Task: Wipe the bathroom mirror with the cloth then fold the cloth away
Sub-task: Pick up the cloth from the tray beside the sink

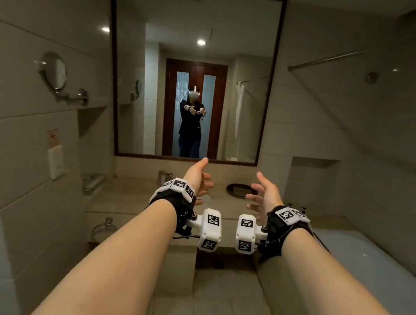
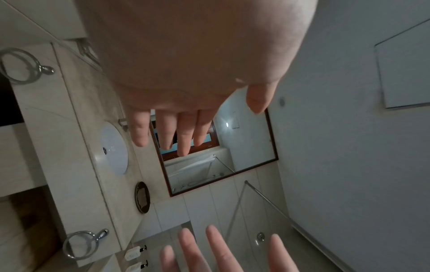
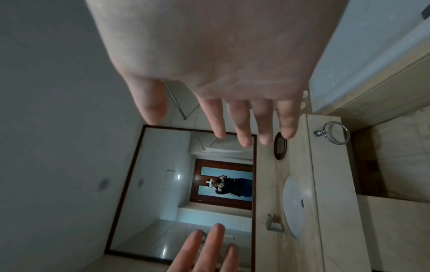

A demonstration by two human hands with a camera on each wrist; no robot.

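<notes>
A large dark-framed mirror (image 1: 192, 46) hangs on the tiled wall above the vanity; it also shows in the left wrist view as the mirror (image 2: 244, 143) and in the right wrist view as the mirror (image 3: 163, 184). My left hand (image 1: 199, 180) and right hand (image 1: 261, 193) are stretched out side by side in the air, well short of the mirror, palms facing each other. Both hands are empty with fingers spread and relaxed. No cloth is visible in any view.
A marble vanity top (image 1: 124, 198) with a round white sink (image 3: 295, 206) and a tap (image 1: 164, 176) lies below the mirror. A dark round dish (image 1: 239, 191) sits at the back right. A swivel shaving mirror (image 1: 53, 74), towel rings (image 1: 105, 228) and a bathtub (image 1: 375, 265) flank the space.
</notes>
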